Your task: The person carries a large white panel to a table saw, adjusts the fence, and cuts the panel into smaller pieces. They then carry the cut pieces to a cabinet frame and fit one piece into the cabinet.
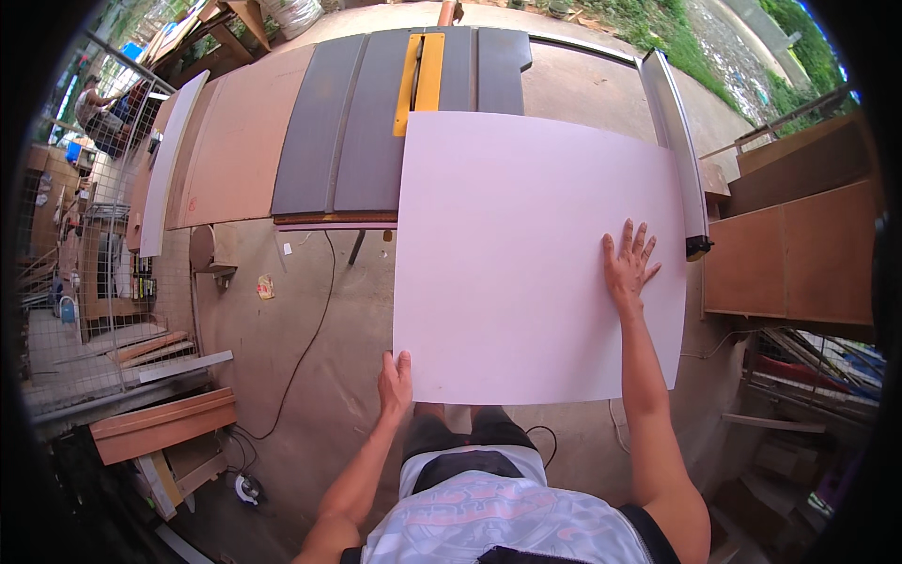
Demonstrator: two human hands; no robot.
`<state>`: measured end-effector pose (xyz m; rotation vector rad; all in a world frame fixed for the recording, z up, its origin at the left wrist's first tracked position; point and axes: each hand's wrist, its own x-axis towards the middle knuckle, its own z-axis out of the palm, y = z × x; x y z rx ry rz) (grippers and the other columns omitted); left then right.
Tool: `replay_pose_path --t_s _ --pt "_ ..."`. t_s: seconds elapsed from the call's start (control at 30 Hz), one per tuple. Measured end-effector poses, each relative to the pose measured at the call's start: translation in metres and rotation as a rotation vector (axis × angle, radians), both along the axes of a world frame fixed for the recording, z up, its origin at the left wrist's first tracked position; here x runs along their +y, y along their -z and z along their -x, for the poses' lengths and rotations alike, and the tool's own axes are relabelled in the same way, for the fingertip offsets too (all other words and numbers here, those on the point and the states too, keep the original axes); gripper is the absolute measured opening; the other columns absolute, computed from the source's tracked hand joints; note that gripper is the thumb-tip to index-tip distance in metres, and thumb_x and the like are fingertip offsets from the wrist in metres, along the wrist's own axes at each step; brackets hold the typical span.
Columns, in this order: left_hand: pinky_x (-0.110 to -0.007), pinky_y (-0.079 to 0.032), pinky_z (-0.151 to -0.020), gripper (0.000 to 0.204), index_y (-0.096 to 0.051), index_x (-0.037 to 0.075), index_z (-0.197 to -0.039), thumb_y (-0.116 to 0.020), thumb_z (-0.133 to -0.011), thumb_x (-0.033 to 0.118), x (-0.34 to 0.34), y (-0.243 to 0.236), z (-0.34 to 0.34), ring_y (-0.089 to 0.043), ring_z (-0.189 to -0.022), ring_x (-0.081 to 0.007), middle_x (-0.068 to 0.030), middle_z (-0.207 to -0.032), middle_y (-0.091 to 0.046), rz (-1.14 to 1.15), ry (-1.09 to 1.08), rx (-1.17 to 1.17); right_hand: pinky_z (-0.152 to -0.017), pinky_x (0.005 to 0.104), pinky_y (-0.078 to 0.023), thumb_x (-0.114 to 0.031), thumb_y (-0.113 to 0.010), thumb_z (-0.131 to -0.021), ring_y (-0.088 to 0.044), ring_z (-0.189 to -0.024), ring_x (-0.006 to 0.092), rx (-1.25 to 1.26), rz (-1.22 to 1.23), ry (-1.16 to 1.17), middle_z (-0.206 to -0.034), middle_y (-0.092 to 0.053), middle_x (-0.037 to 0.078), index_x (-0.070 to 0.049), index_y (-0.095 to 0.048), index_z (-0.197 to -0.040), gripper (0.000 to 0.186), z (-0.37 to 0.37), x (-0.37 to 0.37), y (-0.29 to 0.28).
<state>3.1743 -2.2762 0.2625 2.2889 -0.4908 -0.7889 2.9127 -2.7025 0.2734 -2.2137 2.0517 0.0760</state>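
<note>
A large white board point(512, 258) lies in front of me, its far part over the dark grey table saw top point(371, 132). Its far left corner reaches the yellow insert plate point(431, 75) around the blade slot. My left hand point(396, 383) grips the board's left edge close to the near corner, thumb showing on top. On the board's right part, my right hand point(629, 266) rests flat with fingers spread. Along the board's right side runs a long metal fence point(678, 141) with a black end. The board hides part of the saw and whatever lies beneath.
A brown side panel point(244, 132) extends the saw table leftward. Wooden cabinets point(789, 258) stand at the right. A black cable point(324, 320) crosses the concrete floor, with wood pieces point(164, 423) at lower left. Behind a wire mesh fence point(117, 273), another person point(99, 113) sits far left.
</note>
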Motion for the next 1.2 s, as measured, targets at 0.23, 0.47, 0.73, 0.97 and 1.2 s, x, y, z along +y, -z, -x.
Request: replay_pose_path --t_s 0.23,0.47,0.73,0.97,1.2 --pt "-0.051 -0.049 -0.074 0.051 -0.053 -0.001 -0.103 -0.047 -0.107 0.050 -0.007 0.010 -0.005 -0.066 -0.084 -0.0452 -0.0270 -0.087 -0.066 -0.010 -0.010 -0.044 -0.121 0.0698 0.001 -0.071 -0.031 -0.101 0.001 -0.160 0.0312 -0.031 -0.018 0.004 -0.174 -0.007 0.003 -0.030 -0.018 -0.166 0.078 -0.009 -0.011 -0.004" --pt "-0.059 -0.048 -0.076 0.051 -0.051 0.000 -0.105 -0.046 -0.106 0.050 -0.022 0.016 -0.015 -0.065 -0.091 -0.0537 -0.0326 -0.092 -0.067 0.011 0.006 -0.036 -0.121 0.0699 0.000 -0.070 -0.032 -0.101 0.000 -0.160 0.0316 -0.041 -0.010 0.001 -0.174 -0.008 0.003 -0.028 -0.020 -0.166 0.078 -0.019 -0.025 -0.006" --pt "-0.058 -0.049 -0.078 0.054 -0.052 -0.001 -0.106 -0.045 -0.106 0.052 -0.034 0.010 -0.023 -0.065 -0.093 -0.0528 -0.0313 -0.094 -0.068 -0.043 0.014 -0.024 -0.121 0.0704 -0.002 -0.070 -0.032 -0.101 -0.003 -0.160 0.0318 -0.023 0.001 0.003 -0.174 -0.010 0.004 -0.029 -0.021 -0.165 0.077 -0.024 -0.036 -0.003" --pt "-0.057 -0.049 -0.078 0.054 -0.052 -0.001 -0.106 -0.045 -0.106 0.052 -0.039 0.010 -0.026 -0.065 -0.093 -0.0520 -0.0310 -0.093 -0.068 -0.003 0.017 -0.035 -0.121 0.0706 -0.002 -0.071 -0.032 -0.101 -0.003 -0.160 0.0325 -0.038 0.014 -0.007 -0.174 -0.010 0.004 -0.030 -0.021 -0.165 0.078 -0.025 -0.041 -0.001" --pt "-0.057 -0.049 -0.079 0.054 -0.053 -0.001 -0.108 -0.045 -0.106 0.052 -0.046 0.009 -0.031 -0.066 -0.094 -0.0516 -0.0309 -0.094 -0.069 -0.029 0.020 0.002 -0.121 0.0703 -0.001 -0.072 -0.031 -0.100 -0.002 -0.160 0.0329 -0.057 0.020 -0.013 -0.174 -0.010 0.004 -0.029 -0.021 -0.165 0.079 -0.027 -0.047 -0.001"
